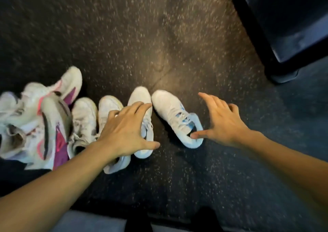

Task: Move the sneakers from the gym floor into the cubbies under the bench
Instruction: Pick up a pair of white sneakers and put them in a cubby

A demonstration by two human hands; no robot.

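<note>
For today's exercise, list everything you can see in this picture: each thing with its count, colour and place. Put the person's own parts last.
Blue-trimmed sneakers: two, white with light blue, middle of the row, toes touching.
Plain sneakers: two, white, left of the blue-trimmed pair.
Pink-trimmed sneakers: seemingly two, white with pink and purple, piled at far left.
Gym floor: one, dark with pale speckles, under everything.
Dark furniture: one, black-blue, top right; too blurred to identify.
Left hand: fingers spread over the left blue-trimmed sneaker.
Right hand: open beside the right blue-trimmed sneaker, thumb at its heel.
</note>
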